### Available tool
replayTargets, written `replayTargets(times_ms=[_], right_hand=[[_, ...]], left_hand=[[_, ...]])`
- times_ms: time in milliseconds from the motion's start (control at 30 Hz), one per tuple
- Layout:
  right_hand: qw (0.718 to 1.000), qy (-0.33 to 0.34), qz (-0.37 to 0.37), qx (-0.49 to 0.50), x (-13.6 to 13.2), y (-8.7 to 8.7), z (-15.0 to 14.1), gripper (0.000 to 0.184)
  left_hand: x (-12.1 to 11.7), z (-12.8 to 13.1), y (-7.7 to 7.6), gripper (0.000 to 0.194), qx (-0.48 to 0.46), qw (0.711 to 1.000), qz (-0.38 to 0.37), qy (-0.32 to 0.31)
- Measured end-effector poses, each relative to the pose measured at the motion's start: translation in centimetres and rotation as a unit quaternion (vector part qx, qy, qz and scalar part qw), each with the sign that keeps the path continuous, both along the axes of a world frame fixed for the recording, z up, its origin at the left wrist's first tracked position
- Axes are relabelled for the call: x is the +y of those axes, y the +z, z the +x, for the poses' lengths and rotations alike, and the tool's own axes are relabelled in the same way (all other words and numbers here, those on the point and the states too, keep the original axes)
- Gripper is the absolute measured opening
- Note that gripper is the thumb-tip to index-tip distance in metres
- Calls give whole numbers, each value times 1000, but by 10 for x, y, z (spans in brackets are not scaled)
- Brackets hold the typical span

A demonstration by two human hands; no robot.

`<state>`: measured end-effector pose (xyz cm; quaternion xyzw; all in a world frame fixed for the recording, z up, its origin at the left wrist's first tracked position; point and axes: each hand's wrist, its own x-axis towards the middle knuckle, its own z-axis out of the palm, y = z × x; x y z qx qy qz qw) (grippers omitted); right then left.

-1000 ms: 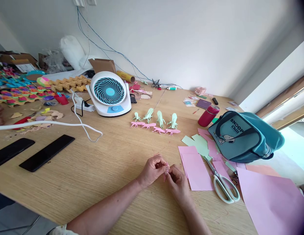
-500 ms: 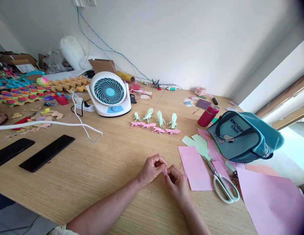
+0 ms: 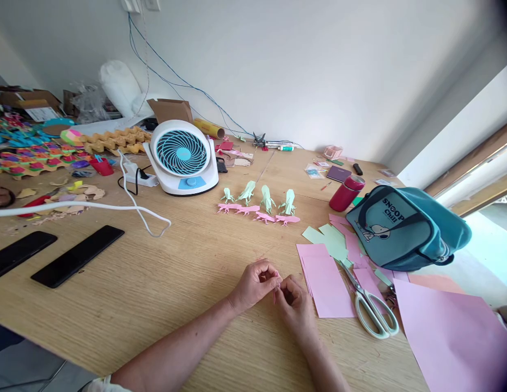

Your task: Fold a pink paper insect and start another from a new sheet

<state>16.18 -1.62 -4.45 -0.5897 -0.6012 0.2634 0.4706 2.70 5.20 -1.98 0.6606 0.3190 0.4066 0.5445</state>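
Observation:
Between the fingertips of both hands is a small folded piece of pink paper [image 3: 274, 295], mostly hidden by the fingers. My left hand [image 3: 255, 284] pinches it from the left, thumb against forefinger. From the right, my right hand [image 3: 294, 306] pinches it too, its fingertips touching the left ones. Beyond the hands stands a row of light green folded paper insects [image 3: 267, 198], with several pink folded paper insects [image 3: 264, 217] in front of them. Just right of my right hand lies a stack of pink paper [image 3: 327, 283], with white-handled scissors [image 3: 371, 310] beside it.
Paper scraps [image 3: 333, 239] lie near a teal bag [image 3: 396, 228] and a red bottle [image 3: 347, 193] on the right. A fan [image 3: 183, 158], a white cable [image 3: 93, 206] and two black phones [image 3: 79, 256] are on the left. Part of another person's hand [image 3: 0, 197] shows at the left edge.
My fingertips have closed in a little more around the pink paper, so less of it shows. The other person's hand at the left edge has shifted slightly.

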Motion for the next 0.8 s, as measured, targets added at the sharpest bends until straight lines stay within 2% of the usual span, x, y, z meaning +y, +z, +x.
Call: replayTargets(times_ms=[200, 500, 800], right_hand=[[1000, 6, 6, 9, 0, -2, 0, 22], [1000, 11, 4, 0, -1, 0, 0, 23], [1000, 11, -1, -2, 0, 2, -2, 27]], left_hand=[[-1, -2, 0, 20, -5, 999, 30, -17], [1, -3, 1, 24, 12, 998, 58, -25], [0, -3, 1, 24, -3, 999, 48, -19]])
